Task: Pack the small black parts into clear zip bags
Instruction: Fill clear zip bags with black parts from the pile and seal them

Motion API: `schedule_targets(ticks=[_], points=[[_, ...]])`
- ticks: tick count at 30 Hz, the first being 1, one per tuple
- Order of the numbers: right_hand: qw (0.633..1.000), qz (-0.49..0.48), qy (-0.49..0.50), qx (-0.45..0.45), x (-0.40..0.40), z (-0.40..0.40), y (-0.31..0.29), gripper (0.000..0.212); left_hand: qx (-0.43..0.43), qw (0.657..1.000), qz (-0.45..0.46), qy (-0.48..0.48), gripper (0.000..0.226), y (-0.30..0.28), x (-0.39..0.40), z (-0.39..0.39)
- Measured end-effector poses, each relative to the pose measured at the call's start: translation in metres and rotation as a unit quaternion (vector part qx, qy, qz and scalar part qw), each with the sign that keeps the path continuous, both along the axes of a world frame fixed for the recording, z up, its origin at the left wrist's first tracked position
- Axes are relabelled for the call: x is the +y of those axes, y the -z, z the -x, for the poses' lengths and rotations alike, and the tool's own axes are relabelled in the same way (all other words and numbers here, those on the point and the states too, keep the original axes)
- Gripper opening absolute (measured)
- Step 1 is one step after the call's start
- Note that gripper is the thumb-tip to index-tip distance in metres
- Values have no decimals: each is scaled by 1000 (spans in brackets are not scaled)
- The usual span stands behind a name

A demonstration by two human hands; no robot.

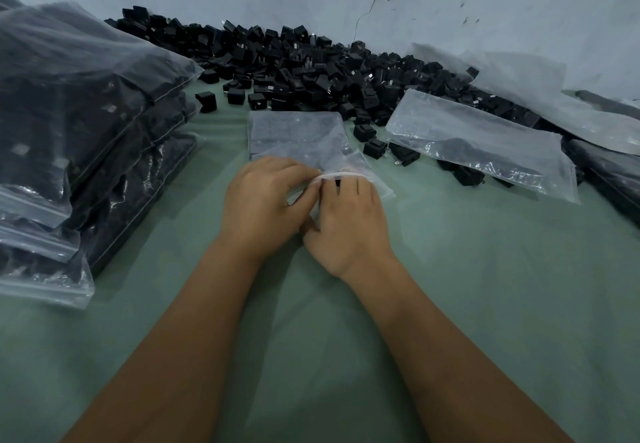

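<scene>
I pinch the mouth of the clear zip bag (298,137) with both hands, my left hand (259,203) and right hand (346,224) curled on its zip strip, the bag flat on the green worktop (467,286) just before the heap of small black parts (304,64). I should press the strip evenly from 1 end to the other. My fingertips are hidden; the bag's contents look blurred.

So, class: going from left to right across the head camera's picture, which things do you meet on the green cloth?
Stack of filled zip bags → left hand → right hand, both pinching the filled bag at its opening → empty clear bags.
</scene>
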State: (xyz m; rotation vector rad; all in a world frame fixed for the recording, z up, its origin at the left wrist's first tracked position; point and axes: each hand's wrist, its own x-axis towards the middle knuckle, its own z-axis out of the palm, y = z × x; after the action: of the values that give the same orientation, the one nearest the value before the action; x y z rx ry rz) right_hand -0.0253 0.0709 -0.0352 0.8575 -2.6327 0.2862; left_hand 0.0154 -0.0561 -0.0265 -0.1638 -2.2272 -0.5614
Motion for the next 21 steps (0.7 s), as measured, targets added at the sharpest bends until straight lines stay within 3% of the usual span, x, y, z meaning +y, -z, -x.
schedule_targets(ticks=[3, 7, 13, 18, 21], points=[[998, 33, 17, -59, -7, 7, -4, 39, 12, 1000, 6, -4, 14, -1, 1, -1], [983, 92, 5, -157, -9, 14, -5, 2, 12, 1000, 14, -1, 12, -1, 2, 0], [973, 126, 10, -192, -11, 21, -4, 27, 4, 1000, 17, 0, 14, 1, 4, 0], [968, 138, 7, -210, -9, 20, -1, 23, -1, 1000, 15, 1, 20, 1, 3, 1], [978, 144, -1, -153, -4, 11, -1, 12, -2, 1000, -6, -6, 16, 1, 3, 1]])
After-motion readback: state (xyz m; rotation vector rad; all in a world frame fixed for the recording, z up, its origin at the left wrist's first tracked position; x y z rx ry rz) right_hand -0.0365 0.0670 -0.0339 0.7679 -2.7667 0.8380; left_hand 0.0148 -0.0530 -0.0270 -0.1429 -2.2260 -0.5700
